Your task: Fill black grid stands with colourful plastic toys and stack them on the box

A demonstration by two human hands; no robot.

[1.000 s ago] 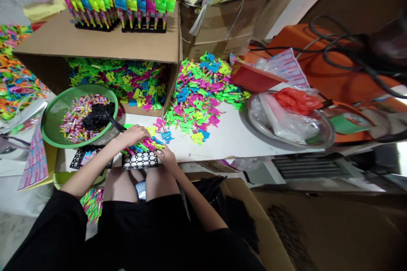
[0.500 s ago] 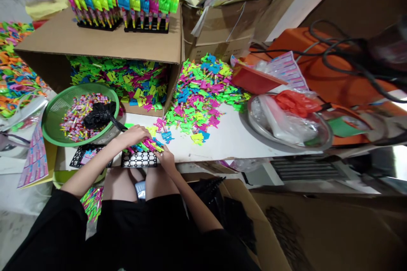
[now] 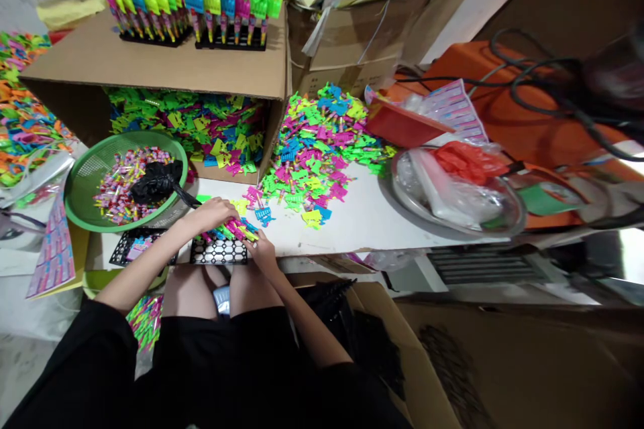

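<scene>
Over the black rack [image 3: 219, 253], the left hand [image 3: 216, 212] holds neon pink, green, blue pens [image 3: 236, 228]; the right hand [image 3: 263, 255] touches them, grip unclear.

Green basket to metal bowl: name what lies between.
Head view: part of the cardboard box, the heap of plastic pieces, the black rack, left hand and right hand.

hands [image 3: 216, 213] [image 3: 263, 255]: 2 | filled racks [image 3: 230, 44] [image 3: 151, 39]: 2 | green basket [image 3: 80, 198]: 1

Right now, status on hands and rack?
Left hand over slim neon plastic sticks, right hand at their ends. Black honeycomb plastic rack, near rows bare. Green mesh basket near left wrist.
</scene>
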